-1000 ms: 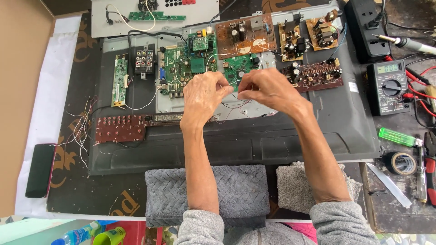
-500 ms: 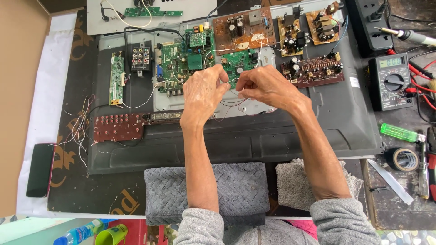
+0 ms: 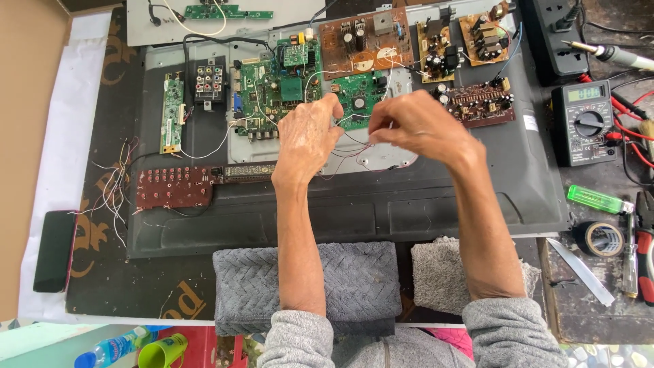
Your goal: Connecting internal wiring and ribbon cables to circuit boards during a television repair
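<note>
The left hand (image 3: 308,140) and the right hand (image 3: 417,126) are raised side by side over the opened back of a flat television chassis (image 3: 354,204), each with its fingertips pinched narrow on a thin white wire (image 3: 353,117) that runs across the small gap between them. Nearest the person, two grey towels (image 3: 347,279) lie under the forearms at the table's front edge, and the dark lower band of the chassis between towels and hands is bare, giving the wrists room. The wire sits just above the green main circuit board (image 3: 279,92), with loose dark and red leads hanging below the hands toward the metal plate. To the left of the left hand a red-brown keypad board (image 3: 174,187) lies on the chassis, trailing a fan of thin coloured wires toward the white sheet at the table's edge. To the right, well apart from the right hand, are a green lighter (image 3: 599,200), a roll of black tape (image 3: 599,238) and a black multimeter (image 3: 584,123) with red leads. Beyond the hands a brown power board (image 3: 364,41) and smaller boards crowd the far edge, and a soldering iron (image 3: 613,54) lies at the upper right.
</note>
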